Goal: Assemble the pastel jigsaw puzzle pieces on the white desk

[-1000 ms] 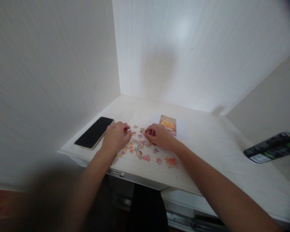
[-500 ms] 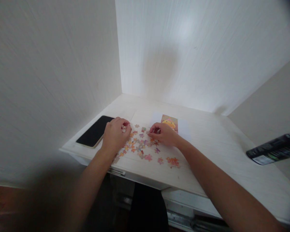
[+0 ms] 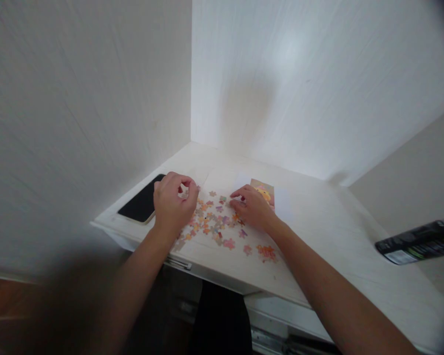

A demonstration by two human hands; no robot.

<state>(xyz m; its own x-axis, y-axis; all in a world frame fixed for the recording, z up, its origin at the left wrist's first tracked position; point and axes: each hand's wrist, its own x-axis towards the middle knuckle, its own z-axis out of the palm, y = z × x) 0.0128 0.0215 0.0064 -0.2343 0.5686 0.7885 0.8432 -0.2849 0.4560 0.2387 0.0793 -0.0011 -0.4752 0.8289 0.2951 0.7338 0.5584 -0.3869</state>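
Note:
Several small pink and orange puzzle pieces (image 3: 216, 228) lie scattered on a white desk (image 3: 329, 236). My left hand (image 3: 173, 204) is raised a little over the left side of the pile, fingers curled in a pinch; what it grips is too small to name. My right hand (image 3: 253, 207) rests on the right side of the pile with its fingers pressed down on pieces. Behind the right hand lies a picture card (image 3: 267, 193) with a yellow cartoon figure, partly hidden by that hand. A small joined cluster of pieces (image 3: 267, 252) sits near the front edge.
A black phone (image 3: 142, 204) lies at the desk's left edge, just left of my left hand. A dark green-printed packet (image 3: 418, 242) rests at the far right. White walls close in the desk at the left and back. A drawer front (image 3: 214, 276) shows below the desk edge.
My left hand has lifted slightly off the pile with its fingers pinched. My right hand has flattened onto the pieces. The view has shifted a little to the left.

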